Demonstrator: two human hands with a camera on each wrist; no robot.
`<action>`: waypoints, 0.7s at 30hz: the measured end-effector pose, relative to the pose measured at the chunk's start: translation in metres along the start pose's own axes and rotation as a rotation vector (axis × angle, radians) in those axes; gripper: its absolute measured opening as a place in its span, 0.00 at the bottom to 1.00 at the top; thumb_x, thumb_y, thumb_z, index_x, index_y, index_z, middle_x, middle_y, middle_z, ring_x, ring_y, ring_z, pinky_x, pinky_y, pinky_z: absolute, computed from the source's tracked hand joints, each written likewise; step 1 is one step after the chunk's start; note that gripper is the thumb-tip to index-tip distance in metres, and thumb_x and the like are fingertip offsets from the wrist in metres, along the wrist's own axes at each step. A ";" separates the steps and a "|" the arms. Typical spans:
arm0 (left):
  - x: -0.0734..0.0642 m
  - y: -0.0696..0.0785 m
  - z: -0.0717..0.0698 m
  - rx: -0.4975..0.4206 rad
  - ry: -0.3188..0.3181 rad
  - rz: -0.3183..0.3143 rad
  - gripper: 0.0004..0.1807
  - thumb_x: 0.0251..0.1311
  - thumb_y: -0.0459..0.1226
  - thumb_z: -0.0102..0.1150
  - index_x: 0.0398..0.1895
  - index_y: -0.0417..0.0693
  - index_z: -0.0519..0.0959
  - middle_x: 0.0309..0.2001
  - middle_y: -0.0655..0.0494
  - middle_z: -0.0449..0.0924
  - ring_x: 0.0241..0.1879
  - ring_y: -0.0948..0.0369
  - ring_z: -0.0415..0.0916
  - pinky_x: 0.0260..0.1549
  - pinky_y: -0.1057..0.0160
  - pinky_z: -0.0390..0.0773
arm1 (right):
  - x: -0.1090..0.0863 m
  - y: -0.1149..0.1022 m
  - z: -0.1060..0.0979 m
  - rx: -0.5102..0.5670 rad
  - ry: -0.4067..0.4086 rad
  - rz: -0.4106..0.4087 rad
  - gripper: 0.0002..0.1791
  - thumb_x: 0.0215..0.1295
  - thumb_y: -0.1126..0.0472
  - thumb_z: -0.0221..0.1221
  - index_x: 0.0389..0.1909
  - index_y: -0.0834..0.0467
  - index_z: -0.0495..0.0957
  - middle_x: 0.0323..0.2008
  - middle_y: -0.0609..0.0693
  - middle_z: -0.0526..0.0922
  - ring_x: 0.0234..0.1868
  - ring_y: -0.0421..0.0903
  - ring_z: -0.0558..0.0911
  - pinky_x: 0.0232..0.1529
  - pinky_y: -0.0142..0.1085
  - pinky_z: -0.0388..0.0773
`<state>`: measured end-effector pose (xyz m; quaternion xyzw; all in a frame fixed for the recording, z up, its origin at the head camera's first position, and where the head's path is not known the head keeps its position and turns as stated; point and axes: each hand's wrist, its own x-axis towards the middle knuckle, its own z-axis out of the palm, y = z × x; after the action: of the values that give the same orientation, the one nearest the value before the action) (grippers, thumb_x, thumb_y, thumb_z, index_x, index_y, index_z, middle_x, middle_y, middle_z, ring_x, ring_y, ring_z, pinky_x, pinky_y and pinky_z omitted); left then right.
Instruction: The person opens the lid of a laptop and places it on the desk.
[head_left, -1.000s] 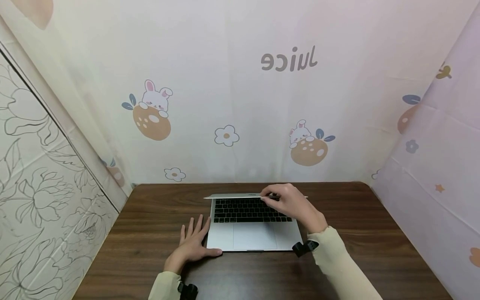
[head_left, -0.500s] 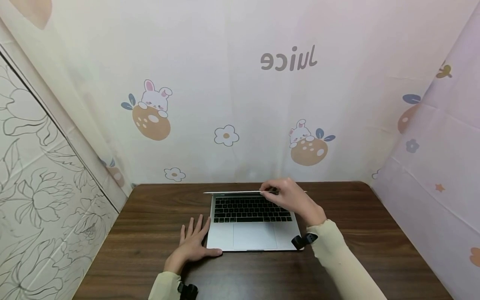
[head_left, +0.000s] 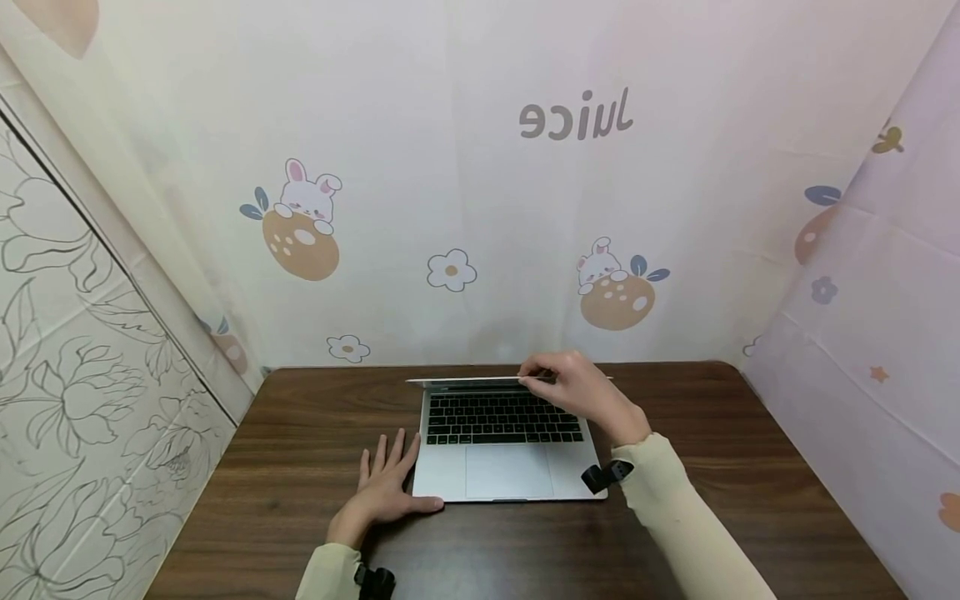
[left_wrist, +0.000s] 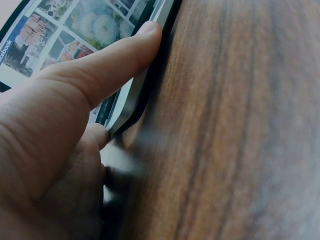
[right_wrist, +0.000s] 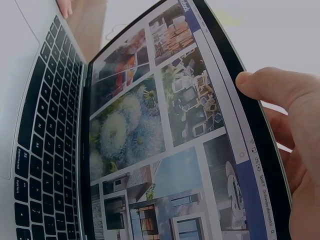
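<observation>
A silver laptop [head_left: 510, 471] with black keys lies on the wooden table, its lid raised. My right hand [head_left: 581, 392] pinches the lid's top edge, right of its middle. In the right wrist view the thumb [right_wrist: 265, 85] presses the black bezel while the other fingers curl behind the lid. The lit screen [right_wrist: 150, 120] shows a grid of photos. My left hand [head_left: 384, 492] rests spread at the laptop's left front corner. In the left wrist view its thumb [left_wrist: 125, 57] lies along the front edge; the other fingers are mostly hidden below it.
The brown wooden table [head_left: 712, 483] extends around the laptop. A pale printed curtain [head_left: 465, 167] hangs right behind the table's back edge, with more fabric at both sides. Each wrist wears a small black camera [head_left: 607, 475].
My right hand has moved up and back with the lid's edge, tilting the lid further open and baring more of the keyboard's back rows. My left hand stays put.
</observation>
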<state>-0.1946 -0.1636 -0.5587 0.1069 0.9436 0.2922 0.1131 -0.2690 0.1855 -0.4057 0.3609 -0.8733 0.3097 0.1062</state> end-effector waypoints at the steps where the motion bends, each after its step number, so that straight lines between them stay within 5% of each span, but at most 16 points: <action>1: -0.001 0.001 -0.001 -0.008 -0.001 0.008 0.70 0.42 0.76 0.67 0.85 0.56 0.49 0.85 0.44 0.36 0.82 0.38 0.23 0.73 0.33 0.20 | 0.000 0.000 0.000 0.002 0.001 0.000 0.04 0.70 0.62 0.65 0.40 0.52 0.88 0.37 0.43 0.90 0.33 0.32 0.83 0.35 0.32 0.83; 21: -0.001 0.007 -0.007 0.019 -0.028 -0.020 0.68 0.46 0.70 0.71 0.84 0.52 0.49 0.84 0.40 0.37 0.82 0.35 0.26 0.73 0.29 0.25 | 0.007 0.003 -0.004 -0.010 0.028 -0.019 0.05 0.70 0.60 0.66 0.42 0.55 0.88 0.38 0.44 0.90 0.35 0.35 0.85 0.37 0.35 0.84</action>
<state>-0.1940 -0.1615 -0.5489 0.1025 0.9457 0.2805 0.1281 -0.2766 0.1857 -0.4007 0.3643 -0.8697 0.3094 0.1233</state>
